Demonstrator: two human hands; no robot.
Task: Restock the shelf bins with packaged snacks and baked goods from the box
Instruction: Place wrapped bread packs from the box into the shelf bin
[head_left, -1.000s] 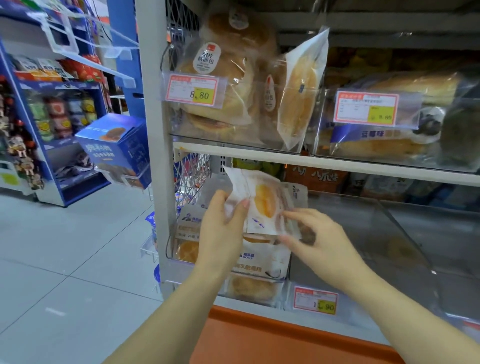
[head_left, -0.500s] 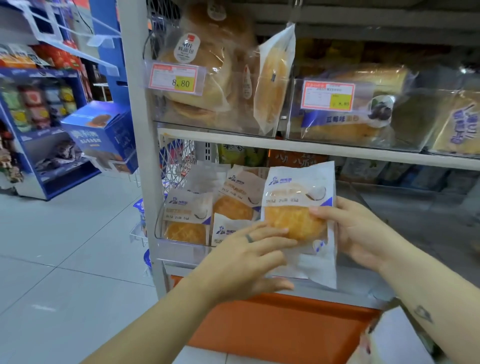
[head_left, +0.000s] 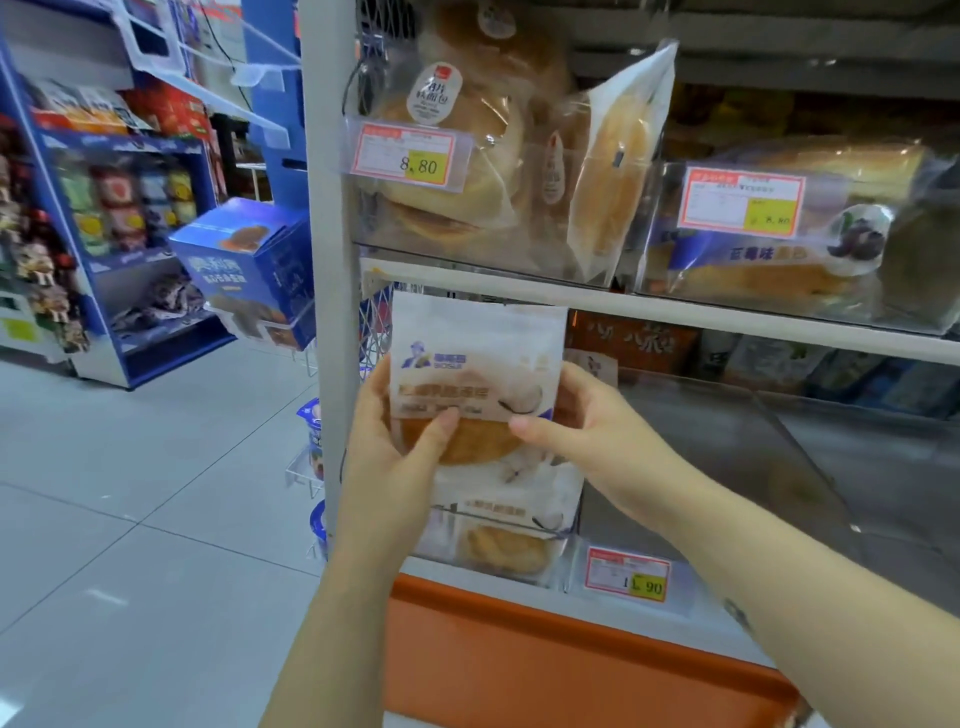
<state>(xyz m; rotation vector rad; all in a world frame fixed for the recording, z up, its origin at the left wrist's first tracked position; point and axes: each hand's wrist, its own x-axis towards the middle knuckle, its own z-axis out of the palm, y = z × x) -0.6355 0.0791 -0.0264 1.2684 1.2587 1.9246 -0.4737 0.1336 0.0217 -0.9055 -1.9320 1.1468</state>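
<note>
Bread packet (head_left: 475, 364): white wrapper with a clear window showing a round golden bun, held upright in front of the lower shelf level, just above the clear bin (head_left: 556, 561) at the left end of that level. The left hand (head_left: 384, 457) grips the packet's left edge, thumb across the front and fingers curled behind. The right hand (head_left: 587, 436) grips the right edge in the same way, its thumb lying on the window. Both hands thus grasp the one packet between them.

Inside the bin lie more packets of the same kind (head_left: 506, 545), one seen through the front wall. A red and yellow price tag (head_left: 628, 574) is fixed just right of the bin, above the orange base (head_left: 519, 654).

On the white shelf board (head_left: 727, 319) above, a clear bin holds large round loaves (head_left: 457, 130) behind a tag marked 8.80 (head_left: 408, 156); a long bun in a bag (head_left: 618, 156) leans upright at its right side. Farther right, a second bin holds a wrapped loaf with blue print (head_left: 769, 260). Blue boxes (head_left: 244, 260) hang on a rack to the left, over the grey tiled floor (head_left: 130, 519).
</note>
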